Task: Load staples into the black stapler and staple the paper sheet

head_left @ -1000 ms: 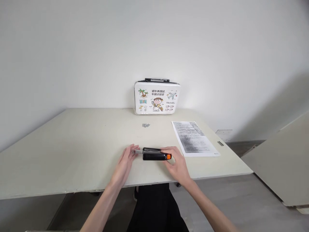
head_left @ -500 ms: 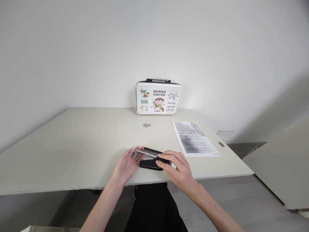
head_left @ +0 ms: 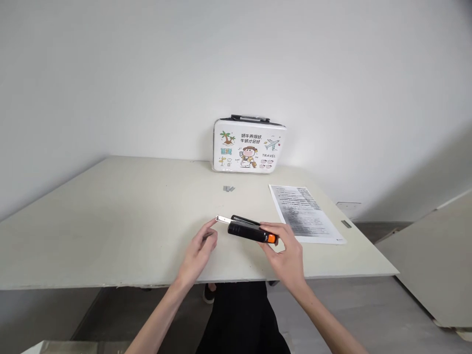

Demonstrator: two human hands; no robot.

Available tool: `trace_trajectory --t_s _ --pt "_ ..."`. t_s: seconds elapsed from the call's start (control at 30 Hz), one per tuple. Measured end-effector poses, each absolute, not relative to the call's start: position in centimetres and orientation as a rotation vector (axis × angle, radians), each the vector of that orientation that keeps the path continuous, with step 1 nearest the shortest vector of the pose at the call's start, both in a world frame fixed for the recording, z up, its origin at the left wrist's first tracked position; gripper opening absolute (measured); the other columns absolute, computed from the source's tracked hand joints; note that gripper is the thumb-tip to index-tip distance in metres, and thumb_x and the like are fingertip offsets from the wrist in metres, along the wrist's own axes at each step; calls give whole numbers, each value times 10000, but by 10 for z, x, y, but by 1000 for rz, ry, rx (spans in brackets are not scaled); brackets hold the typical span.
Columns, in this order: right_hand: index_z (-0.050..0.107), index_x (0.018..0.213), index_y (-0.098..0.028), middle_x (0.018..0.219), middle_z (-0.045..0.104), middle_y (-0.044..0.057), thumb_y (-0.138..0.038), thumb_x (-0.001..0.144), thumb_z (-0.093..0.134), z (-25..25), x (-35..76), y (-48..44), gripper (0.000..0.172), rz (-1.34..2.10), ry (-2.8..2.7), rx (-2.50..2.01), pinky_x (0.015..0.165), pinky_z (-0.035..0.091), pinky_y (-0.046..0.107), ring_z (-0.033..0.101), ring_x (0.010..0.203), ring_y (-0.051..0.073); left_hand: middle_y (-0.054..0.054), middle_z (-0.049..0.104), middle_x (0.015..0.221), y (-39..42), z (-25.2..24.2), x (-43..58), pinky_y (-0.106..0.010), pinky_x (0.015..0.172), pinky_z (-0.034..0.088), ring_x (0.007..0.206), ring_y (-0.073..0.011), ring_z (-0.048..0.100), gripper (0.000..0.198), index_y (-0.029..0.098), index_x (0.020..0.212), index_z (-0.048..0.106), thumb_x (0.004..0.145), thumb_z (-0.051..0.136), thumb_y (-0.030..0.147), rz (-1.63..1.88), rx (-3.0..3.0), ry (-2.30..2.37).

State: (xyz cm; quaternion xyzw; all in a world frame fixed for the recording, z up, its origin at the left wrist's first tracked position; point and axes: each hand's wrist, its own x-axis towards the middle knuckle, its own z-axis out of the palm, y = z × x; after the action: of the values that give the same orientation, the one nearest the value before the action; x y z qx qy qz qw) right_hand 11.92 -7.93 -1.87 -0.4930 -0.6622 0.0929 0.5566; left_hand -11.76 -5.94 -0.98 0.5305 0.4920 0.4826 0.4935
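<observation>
A black stapler (head_left: 246,230) with an orange button at its rear end is in my right hand (head_left: 287,250), thumb and fingers closed round the rear. It is held above the near part of the table, its front pointing left. From the front sticks out a silver metal tray (head_left: 223,220). My left hand (head_left: 199,250) is at the tray's outer end, index finger stretched out with its tip at the metal, apparently touching. The other left fingers are partly bent, and I see nothing held in them.
Several grey staple strips (head_left: 228,189) lie mid-table, and another small grey piece (head_left: 346,223) is near the right edge. A printed paper (head_left: 308,214) lies on the right. At the back, a white cartoon case (head_left: 250,147) stands against the wall. The table's front edge (head_left: 165,284) runs below my hands.
My right hand has turned and lifted the stapler, so its orange button now shows. The left hand has gone from an upturned palm under the stapler's front to a pointing finger at the tray's end.
</observation>
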Motion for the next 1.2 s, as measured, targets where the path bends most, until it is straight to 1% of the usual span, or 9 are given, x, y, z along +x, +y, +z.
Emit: trace_trajectory --t_s 0.2,0.33,0.47,0.57,0.7,0.8,0.9,1.03,1.2 --pt "741 1103 -259 1102 767 83 -408 904 759 -22 109 -64 250 407 -1546 -1262 821 563 409 679 920 257 -15 555 856 -64 -19 -113 -295 650 426 679 -169 480 399 257 1273 758 902 654 359 1097 1620 1145" --pt "745 1060 -238 1006 778 66 -468 843 785 -23 95 -36 319 600 -1461 -1305 771 549 373 661 834 237 -1 569 893 -63 -20 -116 -278 629 398 684 -156 457 533 270 1428 634 907 669 377 1158 1362 1169" --pt "743 1020 -218 1001 784 69 -535 768 801 -32 74 20 410 722 -1373 -1317 751 559 365 677 815 240 -5 591 903 -59 -20 -119 -299 703 421 690 -141 456 472 234 1380 619 942 666 405 1302 1068 1124" --pt "736 1010 -231 1014 789 57 -536 760 793 -44 56 68 399 710 -1417 -1316 834 569 389 694 876 250 -24 613 935 -56 -22 -120 -319 718 428 702 -138 485 412 218 1285 669 920 693 407 1362 908 1065" --pt "725 1042 -231 1023 786 53 -412 768 812 -55 37 111 339 689 -1517 -1326 939 558 428 712 926 256 -63 672 1062 -53 -26 -122 -335 758 451 811 -165 578 396 214 1237 709 881 741 383 1395 837 1045" --pt "708 1112 -209 1116 762 92 -321 799 789 -53 33 115 342 678 -1545 -1310 1014 535 459 691 1049 279 -111 702 1196 -50 -27 -124 -358 853 490 1018 -234 661 392 194 1232 719 882 750 368 1402 752 1023" --pt "673 1223 -186 1324 664 158 -279 898 709 -44 37 90 340 450 -1627 -1224 1134 442 522 582 1272 318 -156 695 1328 -46 -26 -127 -430 1028 494 1262 -318 643 387 170 1231 715 922 710 401 1375 663 980" --pt "651 1293 -259 1365 639 125 -307 1016 618 -25 54 37 283 229 -2010 -853 1111 471 497 572 1298 281 -162 693 1363 -39 -20 -125 -480 1166 451 1348 -342 609 337 154 1162 737 959 660 412 1308 648 908" --pt "685 1260 -261 1414 629 122 -308 1001 676 -10 87 -3 264 127 -2304 -724 1084 499 495 536 1346 287 -165 716 1285 -32 -9 -99 -513 1101 514 1319 -371 617 392 166 1099 752 980 578 497 1069 689 855"
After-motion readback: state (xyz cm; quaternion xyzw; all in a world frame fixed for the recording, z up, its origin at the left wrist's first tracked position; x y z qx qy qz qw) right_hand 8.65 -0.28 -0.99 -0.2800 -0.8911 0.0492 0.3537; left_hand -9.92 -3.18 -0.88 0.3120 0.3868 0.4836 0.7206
